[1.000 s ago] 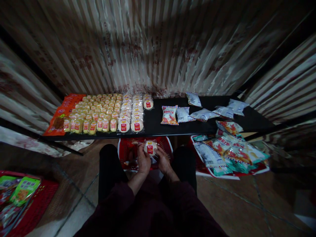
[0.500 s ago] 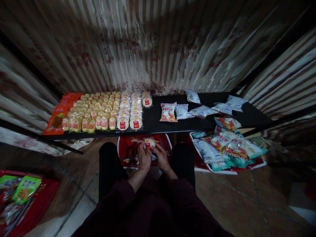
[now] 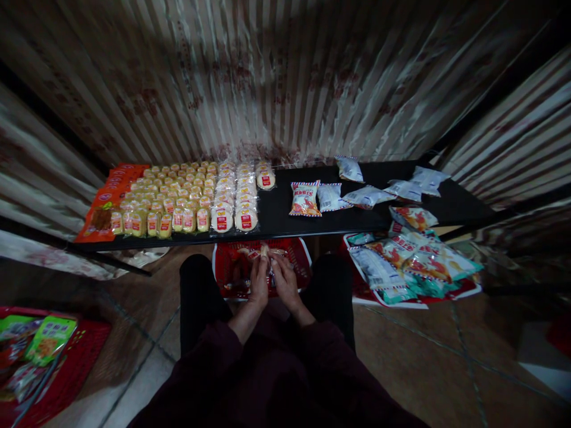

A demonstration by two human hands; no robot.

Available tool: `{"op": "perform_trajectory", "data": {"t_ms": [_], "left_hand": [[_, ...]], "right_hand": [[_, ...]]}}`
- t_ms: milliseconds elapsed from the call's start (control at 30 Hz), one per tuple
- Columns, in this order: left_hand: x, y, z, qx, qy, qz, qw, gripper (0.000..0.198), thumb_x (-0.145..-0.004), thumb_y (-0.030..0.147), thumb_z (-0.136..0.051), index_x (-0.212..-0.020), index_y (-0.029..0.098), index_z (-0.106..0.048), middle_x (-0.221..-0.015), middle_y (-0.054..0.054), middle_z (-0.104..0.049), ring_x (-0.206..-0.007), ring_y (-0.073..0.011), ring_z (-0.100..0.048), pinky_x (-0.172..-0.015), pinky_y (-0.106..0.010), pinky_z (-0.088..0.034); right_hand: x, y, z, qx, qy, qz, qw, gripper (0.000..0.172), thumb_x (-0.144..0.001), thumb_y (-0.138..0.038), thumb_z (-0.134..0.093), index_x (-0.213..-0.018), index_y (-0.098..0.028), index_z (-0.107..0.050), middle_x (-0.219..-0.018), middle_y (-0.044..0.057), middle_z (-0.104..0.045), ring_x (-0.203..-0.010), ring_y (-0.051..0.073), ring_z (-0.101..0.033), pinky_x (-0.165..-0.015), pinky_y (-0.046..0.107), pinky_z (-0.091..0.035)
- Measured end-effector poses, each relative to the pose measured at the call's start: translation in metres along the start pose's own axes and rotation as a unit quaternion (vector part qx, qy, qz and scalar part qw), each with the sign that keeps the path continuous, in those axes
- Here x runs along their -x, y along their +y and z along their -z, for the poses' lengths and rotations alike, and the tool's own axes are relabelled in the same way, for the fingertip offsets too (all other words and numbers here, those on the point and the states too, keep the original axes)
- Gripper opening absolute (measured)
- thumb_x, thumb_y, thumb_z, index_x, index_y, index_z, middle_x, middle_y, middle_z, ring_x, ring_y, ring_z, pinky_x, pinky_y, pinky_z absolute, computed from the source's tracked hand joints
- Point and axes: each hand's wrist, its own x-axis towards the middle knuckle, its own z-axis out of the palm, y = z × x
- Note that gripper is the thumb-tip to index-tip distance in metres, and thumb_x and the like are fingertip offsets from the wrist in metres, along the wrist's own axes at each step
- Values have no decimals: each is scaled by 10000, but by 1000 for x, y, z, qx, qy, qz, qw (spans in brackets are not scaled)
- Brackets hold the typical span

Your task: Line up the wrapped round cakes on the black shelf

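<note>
Over a red basket between my knees, my left hand and my right hand are close together, fingers curled in. Between their fingertips is a round wrapped cake, seen nearly edge-on and partly hidden by the fingers. Beyond them on a black shelf lie matching round wrapped cakes with red labels, in overlapping columns. A short third column begins at the back edge.
Left on the shelf are rows of small yellow wrapped cakes and orange packets. White snack bags lie on the right half. A basket of snack bags stands by my right knee; another red basket is at lower left.
The cake has turned from label facing up to nearly edge-on, and both hands have tipped up and drawn closer together. The view has shifted slightly.
</note>
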Motion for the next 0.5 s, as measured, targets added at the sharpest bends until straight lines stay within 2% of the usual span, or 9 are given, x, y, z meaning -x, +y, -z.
{"op": "perform_trajectory", "data": {"t_ms": [167, 267, 367, 500], "left_hand": [[0, -2, 3, 50, 30, 33, 998, 338, -764, 389, -608, -1032, 188, -659, -1110, -57, -678, -1099, -208, -581, -989, -315, -399], [-4, -9, 2, 110, 25, 47, 993, 377, -742, 411, -622, -1028, 168, -663, -1081, -60, -685, -1061, -210, -601, -956, -324, -427], [-6, -9, -1, 202, 24, 84, 976, 419, -735, 419, -626, -1050, 143, -651, -1062, -71, -689, -1024, -203, -623, -934, -325, -448], [-3, 3, -6, 285, 41, 145, 947, 328, -791, 357, -578, -1012, 130, -664, -986, -81, -712, -973, -178, -647, -928, -299, -463]], "right_hand": [[0, -3, -2, 15, -1, -10, 1000, 364, -906, -451, -433, -1090, -258, -680, -1150, 75, -633, -1111, 211, -554, -1022, 401, -397], [0, -3, 0, 12, 0, -14, 1000, 355, -908, -441, -432, -1089, -258, -676, -1155, 72, -634, -1119, 211, -550, -1023, 399, -393], [-2, -2, 2, 8, 8, -14, 1000, 348, -910, -419, -424, -1103, -255, -664, -1171, 70, -632, -1124, 213, -548, -1022, 405, -390], [-2, 1, 3, 27, 20, -13, 999, 310, -886, -378, -452, -1062, -248, -673, -1144, 74, -639, -1112, 220, -550, -1007, 405, -397]]}}
